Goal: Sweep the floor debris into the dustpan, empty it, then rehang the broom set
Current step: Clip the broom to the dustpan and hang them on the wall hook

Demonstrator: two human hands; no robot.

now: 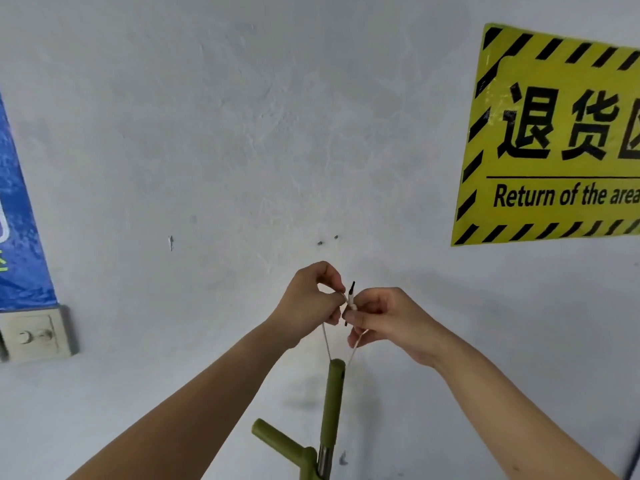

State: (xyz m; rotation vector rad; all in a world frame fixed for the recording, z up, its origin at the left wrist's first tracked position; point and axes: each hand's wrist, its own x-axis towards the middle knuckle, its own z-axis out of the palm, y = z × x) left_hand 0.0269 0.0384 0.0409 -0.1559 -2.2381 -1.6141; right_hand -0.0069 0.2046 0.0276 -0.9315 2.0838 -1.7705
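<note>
The broom's green handle (333,400) hangs upright against the white wall, with a second green handle (277,441) branching off low left. A thin white string loop (326,341) rises from the handle's top to a small black hook (352,289) on the wall. My left hand (311,299) pinches the string just left of the hook. My right hand (384,317) pinches the string's other side just below and right of the hook. The broom head and dustpan are out of view.
A yellow and black "Return of the area" sign (554,140) is stuck on the wall at upper right. A blue banner (17,220) hangs at the left edge above a grey wall socket (34,336). Two small holes (327,240) mark the wall above the hook.
</note>
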